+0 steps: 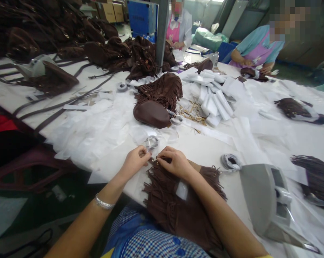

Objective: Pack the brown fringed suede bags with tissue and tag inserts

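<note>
A dark brown fringed bag [175, 204] lies at the table's front edge, partly over my lap and under my right forearm. My right hand [174, 161] is closed in a pinch at the bag's upper edge, near a small metal fitting. Just left of it, my left hand [136, 159] is also closed, fingertips pressed together by the same corner. What the left fingertips hold is too small to make out. Right beyond the fingers sits a grey ring-shaped coil [151, 142] in clear plastic. A small white tag [181, 190] rests on the bag.
Another fringed bag [152, 114] lies ahead, beside white paper bundles [214, 98]. To the right stand a grey tape dispenser [266, 200] and a wrapped coil [230, 162]. Clear plastic bags [89, 125] cover the left. Two co-workers [178, 28] work across the table, near a post [161, 36].
</note>
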`<state>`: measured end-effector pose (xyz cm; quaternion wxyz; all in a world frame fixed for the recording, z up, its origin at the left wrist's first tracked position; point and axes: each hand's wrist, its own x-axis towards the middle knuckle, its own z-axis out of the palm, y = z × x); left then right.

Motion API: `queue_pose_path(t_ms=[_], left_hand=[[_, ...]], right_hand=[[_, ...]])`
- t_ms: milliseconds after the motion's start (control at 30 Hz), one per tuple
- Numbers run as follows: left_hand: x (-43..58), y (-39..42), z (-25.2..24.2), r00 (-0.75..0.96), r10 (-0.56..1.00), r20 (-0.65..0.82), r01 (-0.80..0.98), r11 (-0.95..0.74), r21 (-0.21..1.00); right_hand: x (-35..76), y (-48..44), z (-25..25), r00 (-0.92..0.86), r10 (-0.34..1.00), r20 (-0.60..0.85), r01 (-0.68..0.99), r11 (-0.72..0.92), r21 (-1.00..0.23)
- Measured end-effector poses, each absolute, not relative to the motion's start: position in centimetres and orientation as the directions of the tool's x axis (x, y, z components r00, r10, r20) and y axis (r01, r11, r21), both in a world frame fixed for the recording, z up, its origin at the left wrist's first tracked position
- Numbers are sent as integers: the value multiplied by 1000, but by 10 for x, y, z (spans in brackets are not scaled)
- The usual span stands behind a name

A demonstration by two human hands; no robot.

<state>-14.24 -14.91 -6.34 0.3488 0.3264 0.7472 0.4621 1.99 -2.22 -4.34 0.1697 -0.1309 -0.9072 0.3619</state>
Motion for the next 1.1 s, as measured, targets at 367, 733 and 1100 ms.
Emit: queue_pose_path(t_ms=[367,733,1100], left_hand=[[-132,-162,-67,-567,757,-325,-384,107,917],[-132,-163,-69,-575,752,-321,-408,76,910],[-130,-163,-65,-585,744,-322,-426,55,903]], right_hand=[[12,-37,-30,-924,364,114,274,842,-464],[-1,-44,-22,-937,348,14,334,909,-250],[-1,-45,-29,-895,445,19,396,815,-422]])
